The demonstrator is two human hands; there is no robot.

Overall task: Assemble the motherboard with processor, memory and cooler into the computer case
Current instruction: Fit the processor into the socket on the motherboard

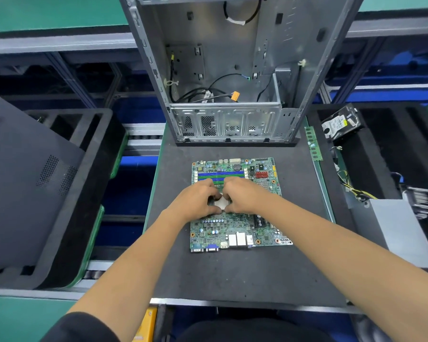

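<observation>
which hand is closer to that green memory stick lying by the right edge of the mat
Right. The right hand is at the socket, on the side toward the memory stick; the left hand sits farther left.

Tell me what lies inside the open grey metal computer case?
Inside the grey metal computer case, only loose black cables with an orange connector show. Its far end is cut off from view.
</observation>
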